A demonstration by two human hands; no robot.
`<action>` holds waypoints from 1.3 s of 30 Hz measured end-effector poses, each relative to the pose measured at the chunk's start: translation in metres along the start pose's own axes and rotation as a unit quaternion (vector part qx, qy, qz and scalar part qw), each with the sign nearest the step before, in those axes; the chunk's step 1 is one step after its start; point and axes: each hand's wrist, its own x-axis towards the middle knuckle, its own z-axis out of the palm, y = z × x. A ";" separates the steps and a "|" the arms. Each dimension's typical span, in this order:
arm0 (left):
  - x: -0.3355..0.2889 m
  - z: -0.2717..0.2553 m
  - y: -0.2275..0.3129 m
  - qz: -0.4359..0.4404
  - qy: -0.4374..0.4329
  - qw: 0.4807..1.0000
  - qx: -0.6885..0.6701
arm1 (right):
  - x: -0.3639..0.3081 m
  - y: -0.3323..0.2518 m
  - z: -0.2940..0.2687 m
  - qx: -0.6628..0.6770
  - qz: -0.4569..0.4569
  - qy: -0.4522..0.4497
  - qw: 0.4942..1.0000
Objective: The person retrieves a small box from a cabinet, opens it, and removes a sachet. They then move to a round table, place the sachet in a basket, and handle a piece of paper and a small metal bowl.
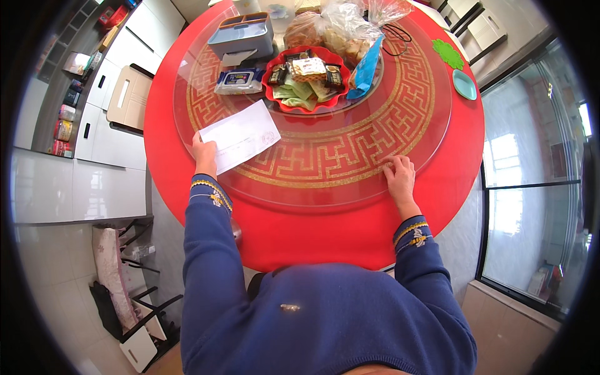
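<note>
A white paper envelope (240,136) with small print in one corner is held by its left edge in my left hand (204,154), over the left part of the glass turntable (300,199). The thumb lies on its face; the other fingers are mostly hidden beneath. My right hand (400,178) rests at the turntable's right front edge, fingers bent and slightly apart, with nothing seen in it. Beyond the envelope lie a pack of wet wipes (239,81) and a red scalloped tray (306,109) of wrapped snacks.
On the turntable's far side stand a grey-blue storage box (242,39), bags of food (340,28) and a blue packet (365,72). A green leaf-shaped mat (447,54) and a teal dish (464,84) lie at the red table's right edge. A beige chair (129,97) stands at left.
</note>
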 end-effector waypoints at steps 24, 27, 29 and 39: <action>-0.077 0.029 0.009 0.276 -0.144 0.924 0.221 | 0.025 0.033 -0.018 -0.014 0.001 0.051 0.999; -0.110 0.037 0.017 0.293 -0.239 0.893 0.243 | 0.026 0.036 -0.018 -0.019 0.007 0.054 0.998; -0.127 0.038 0.013 0.345 -0.214 0.869 0.282 | 0.026 0.037 -0.017 -0.024 0.010 0.055 0.998; -0.132 0.032 0.009 0.368 -0.201 0.854 0.309 | 0.029 0.042 -0.020 -0.024 0.025 0.057 0.998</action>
